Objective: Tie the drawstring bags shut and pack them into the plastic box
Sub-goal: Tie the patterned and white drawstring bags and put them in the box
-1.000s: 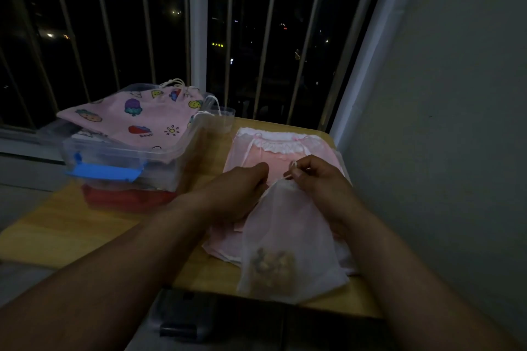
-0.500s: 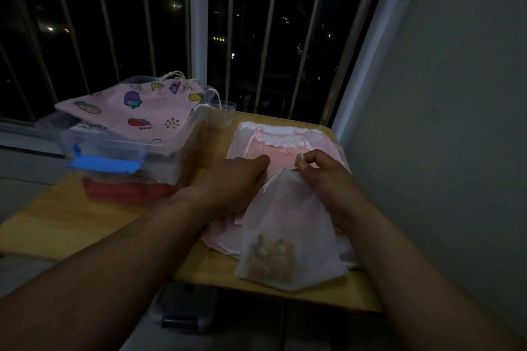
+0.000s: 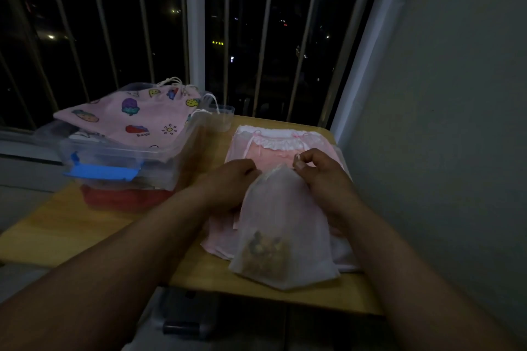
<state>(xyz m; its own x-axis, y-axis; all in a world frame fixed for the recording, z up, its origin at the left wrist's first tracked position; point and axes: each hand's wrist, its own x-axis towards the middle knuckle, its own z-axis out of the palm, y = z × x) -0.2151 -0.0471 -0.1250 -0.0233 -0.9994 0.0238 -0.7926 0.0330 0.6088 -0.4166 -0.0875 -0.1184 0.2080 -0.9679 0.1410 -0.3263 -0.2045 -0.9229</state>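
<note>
A white translucent drawstring bag with brown contents at its bottom lies on a stack of pink bags on the wooden table. My left hand grips the left side of the bag's gathered neck. My right hand pinches the drawstring at the right of the neck. A clear plastic box with a blue latch stands at the left, and a pink fruit-print bag lies on top of its contents.
A red item shows under the box. A small clear cup stands behind the box. Window bars run behind the table and a grey wall rises close on the right.
The bag's neck has drawn tighter between my hands. My right hand has lifted slightly with the string.
</note>
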